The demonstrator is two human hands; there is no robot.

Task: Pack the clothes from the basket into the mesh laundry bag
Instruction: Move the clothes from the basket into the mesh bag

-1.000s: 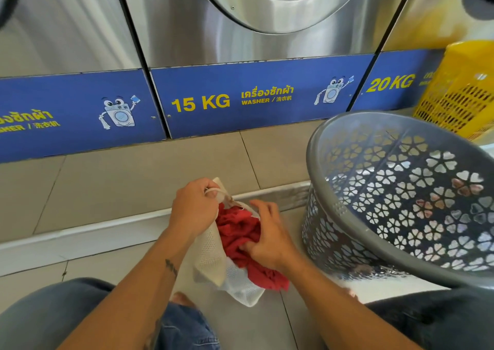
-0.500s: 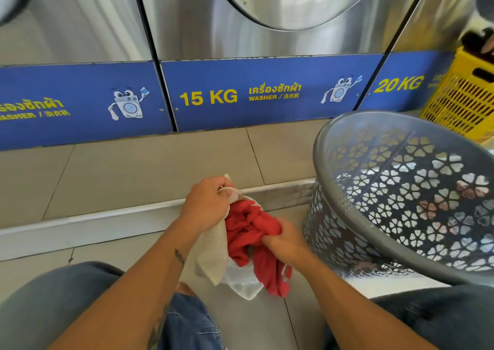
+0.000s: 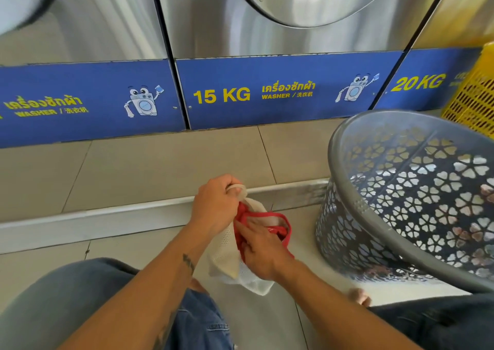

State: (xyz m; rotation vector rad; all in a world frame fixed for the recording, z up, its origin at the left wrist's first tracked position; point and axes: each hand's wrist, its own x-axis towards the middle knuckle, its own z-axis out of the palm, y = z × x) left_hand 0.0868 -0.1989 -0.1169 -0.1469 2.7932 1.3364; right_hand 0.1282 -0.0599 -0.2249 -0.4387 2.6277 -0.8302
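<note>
Left hand [image 3: 216, 202] has its grip closed on the rim of the mesh laundry bag [image 3: 227, 253], lifting it so the mouth stays open. Right hand [image 3: 263, 253], fingers pressed onto the red garment [image 3: 283, 229], seems to be stuffing it inside. Grey basket [image 3: 347, 146] stands tilted just right; contents unclear. Nothing obstructs.

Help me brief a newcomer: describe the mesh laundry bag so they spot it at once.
Below the 15 KG washer, left of the grey basket, the left hand grips the mesh laundry bag. It alone is white netting, with a red garment spilling out.
</note>
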